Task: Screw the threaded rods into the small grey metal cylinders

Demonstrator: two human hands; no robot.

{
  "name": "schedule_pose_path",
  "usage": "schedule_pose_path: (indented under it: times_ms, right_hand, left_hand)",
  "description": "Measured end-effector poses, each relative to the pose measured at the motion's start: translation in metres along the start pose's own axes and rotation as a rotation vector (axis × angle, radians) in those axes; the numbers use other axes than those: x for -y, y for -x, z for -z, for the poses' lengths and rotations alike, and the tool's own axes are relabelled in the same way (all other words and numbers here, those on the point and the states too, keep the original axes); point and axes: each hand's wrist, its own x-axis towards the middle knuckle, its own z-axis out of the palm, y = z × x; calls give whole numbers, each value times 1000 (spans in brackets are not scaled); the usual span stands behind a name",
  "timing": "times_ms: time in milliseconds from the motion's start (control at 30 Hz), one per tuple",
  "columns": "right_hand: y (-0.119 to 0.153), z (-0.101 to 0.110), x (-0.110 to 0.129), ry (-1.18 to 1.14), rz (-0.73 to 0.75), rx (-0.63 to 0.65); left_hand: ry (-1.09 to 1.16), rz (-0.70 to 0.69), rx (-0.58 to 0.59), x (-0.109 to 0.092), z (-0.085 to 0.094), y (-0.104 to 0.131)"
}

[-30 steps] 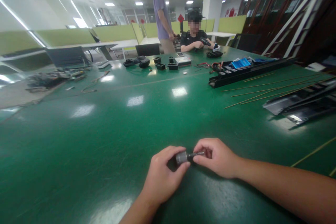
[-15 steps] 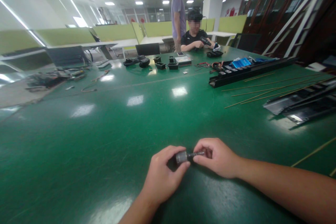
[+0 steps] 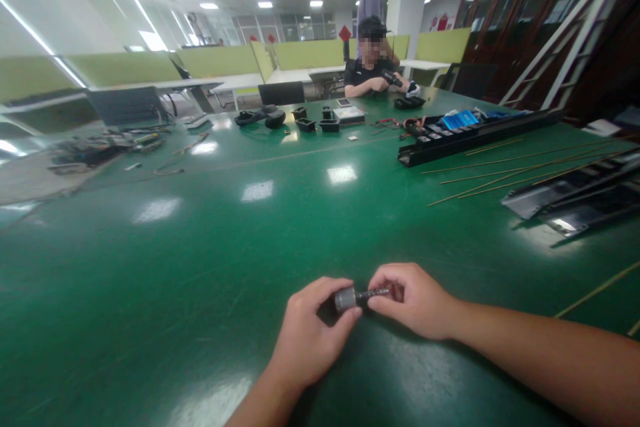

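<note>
Low over the green table (image 3: 210,260), a short grey metal cylinder (image 3: 345,299) lies sideways between my hands. A thin dark shaft (image 3: 373,294), ridged in look, sticks out of its right end. My left hand (image 3: 313,330) pinches the cylinder between thumb and fingers. The thumb and fingertips of my right hand (image 3: 413,300) are closed around the shaft, whose far end shows in the curl of the fingers. I cannot make out the exact kind of part.
Across the table a seated person (image 3: 370,70) holds a dark tool; another person (image 3: 370,3) stands behind. Black boxes (image 3: 306,125) lie at the back. To the right are a long black channel (image 3: 480,139), thin rods (image 3: 480,182) and metal rails (image 3: 575,203). Tangled parts (image 3: 100,150) lie left.
My hands and the grey cylinder hold practically the same position. In the background the standing person has moved to the right, behind the seated one.
</note>
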Motion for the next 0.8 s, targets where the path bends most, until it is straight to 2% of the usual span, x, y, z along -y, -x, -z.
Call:
schedule_pose_path:
  times_ms: [800]
  right_hand:
    - [0, 1, 0, 0, -3, -4]
  left_hand:
    - [-14, -4, -1, 2, -1, 0]
